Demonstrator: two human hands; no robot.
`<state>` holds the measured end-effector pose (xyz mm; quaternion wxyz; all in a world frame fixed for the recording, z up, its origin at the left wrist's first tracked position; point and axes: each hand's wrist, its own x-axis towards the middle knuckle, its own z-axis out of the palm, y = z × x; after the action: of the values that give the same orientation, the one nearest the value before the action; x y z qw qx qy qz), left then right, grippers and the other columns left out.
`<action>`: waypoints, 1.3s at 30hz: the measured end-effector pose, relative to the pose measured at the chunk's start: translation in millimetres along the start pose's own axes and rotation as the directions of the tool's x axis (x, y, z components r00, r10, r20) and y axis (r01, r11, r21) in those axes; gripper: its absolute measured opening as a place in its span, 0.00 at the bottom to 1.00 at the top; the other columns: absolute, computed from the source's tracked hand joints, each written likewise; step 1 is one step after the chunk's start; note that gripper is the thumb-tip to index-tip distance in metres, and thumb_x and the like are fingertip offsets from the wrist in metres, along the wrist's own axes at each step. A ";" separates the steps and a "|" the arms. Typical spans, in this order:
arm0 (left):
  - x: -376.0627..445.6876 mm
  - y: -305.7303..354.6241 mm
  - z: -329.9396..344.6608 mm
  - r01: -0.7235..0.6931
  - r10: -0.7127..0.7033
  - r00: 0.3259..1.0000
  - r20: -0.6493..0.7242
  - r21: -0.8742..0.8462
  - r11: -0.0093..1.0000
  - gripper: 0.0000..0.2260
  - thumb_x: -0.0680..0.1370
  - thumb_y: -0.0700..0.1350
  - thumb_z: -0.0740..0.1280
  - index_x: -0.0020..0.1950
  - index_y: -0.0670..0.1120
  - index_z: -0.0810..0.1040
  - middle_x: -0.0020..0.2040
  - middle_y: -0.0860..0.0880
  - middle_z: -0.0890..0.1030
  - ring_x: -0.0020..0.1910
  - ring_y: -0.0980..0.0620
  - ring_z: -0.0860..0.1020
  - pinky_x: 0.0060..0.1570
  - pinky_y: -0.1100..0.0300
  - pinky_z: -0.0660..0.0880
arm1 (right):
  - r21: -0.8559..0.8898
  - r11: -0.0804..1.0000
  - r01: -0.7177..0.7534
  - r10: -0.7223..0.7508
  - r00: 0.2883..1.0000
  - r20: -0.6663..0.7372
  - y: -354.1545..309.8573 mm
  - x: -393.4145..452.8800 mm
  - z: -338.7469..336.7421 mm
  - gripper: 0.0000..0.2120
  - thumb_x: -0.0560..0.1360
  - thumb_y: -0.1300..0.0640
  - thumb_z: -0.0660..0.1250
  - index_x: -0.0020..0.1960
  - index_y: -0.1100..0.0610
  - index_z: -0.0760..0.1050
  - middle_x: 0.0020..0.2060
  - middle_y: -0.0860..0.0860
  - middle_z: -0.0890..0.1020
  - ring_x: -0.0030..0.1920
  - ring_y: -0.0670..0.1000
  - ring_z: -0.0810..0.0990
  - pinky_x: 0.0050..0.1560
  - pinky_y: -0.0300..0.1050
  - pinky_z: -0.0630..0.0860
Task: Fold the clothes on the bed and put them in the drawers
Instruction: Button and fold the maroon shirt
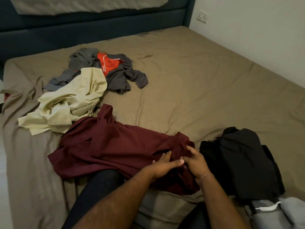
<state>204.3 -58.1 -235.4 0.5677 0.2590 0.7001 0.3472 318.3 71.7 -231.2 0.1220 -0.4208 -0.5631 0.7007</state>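
I count five garments on the bed [189, 76]: maroon shirt [107, 144], cream one [72, 103], grey one [118, 76], red one [109, 63], black pile [239, 159]. Left hand [162, 166] and right hand [195, 160] both pinch the maroon shirt at its near edge.

Both forearms bare, no sleeves in view. Left hand [162, 167]: nothing worn. Right hand [195, 160]: thin beaded bracelet [206, 176] at the wrist. Leg [97, 184] in dark, close-fitting trousers; colour reads black or navy.
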 end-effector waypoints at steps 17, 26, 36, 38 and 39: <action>-31.0 -56.2 -103.0 -0.331 -0.150 0.771 -0.619 -0.590 0.737 0.26 0.79 0.39 0.72 0.77 0.48 0.70 0.64 0.48 0.81 0.59 0.52 0.81 0.58 0.58 0.78 | -0.049 0.981 -0.188 0.171 0.953 -0.250 50.1 -13.4 76.9 0.26 0.78 0.60 0.73 0.72 0.62 0.69 0.54 0.53 0.82 0.57 0.56 0.82 0.68 0.60 0.76; -67.2 -96.9 -47.3 -0.047 0.294 0.887 -0.355 0.565 0.824 0.45 0.73 0.62 0.65 0.85 0.59 0.45 0.86 0.50 0.44 0.84 0.49 0.47 0.78 0.45 0.58 | 0.077 0.972 -0.224 0.229 0.971 -0.061 34.7 13.3 113.5 0.11 0.76 0.64 0.74 0.58 0.63 0.82 0.48 0.60 0.88 0.49 0.62 0.87 0.53 0.60 0.84; 3.1 -37.6 6.6 -0.242 0.321 0.947 0.015 0.690 0.682 0.47 0.75 0.60 0.69 0.84 0.59 0.42 0.86 0.50 0.44 0.84 0.50 0.41 0.79 0.37 0.42 | 0.214 0.976 -0.047 0.122 0.928 -0.352 32.0 -5.1 12.7 0.09 0.79 0.69 0.68 0.56 0.61 0.83 0.44 0.56 0.88 0.42 0.54 0.87 0.45 0.47 0.84; 13.7 -17.5 39.3 -0.312 0.325 0.941 0.097 0.622 0.718 0.47 0.76 0.58 0.70 0.85 0.59 0.42 0.86 0.50 0.43 0.84 0.50 0.41 0.79 0.39 0.41 | 0.156 0.988 0.001 0.069 0.896 -0.439 22.0 -17.1 -26.3 0.10 0.78 0.69 0.68 0.55 0.60 0.83 0.39 0.51 0.88 0.37 0.48 0.86 0.37 0.40 0.83; 15.9 -9.3 52.6 -0.331 0.316 0.939 0.133 0.589 0.737 0.46 0.76 0.57 0.70 0.85 0.59 0.42 0.86 0.50 0.42 0.84 0.51 0.40 0.79 0.39 0.41 | 0.101 0.995 0.019 0.032 0.878 -0.478 16.7 -22.2 -41.1 0.10 0.78 0.69 0.68 0.55 0.59 0.83 0.38 0.49 0.88 0.37 0.48 0.86 0.36 0.39 0.82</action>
<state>252.4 -41.7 -258.5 0.3948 0.5477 0.7111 0.1961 366.9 80.0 -236.6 0.2763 -0.5760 -0.4775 0.6033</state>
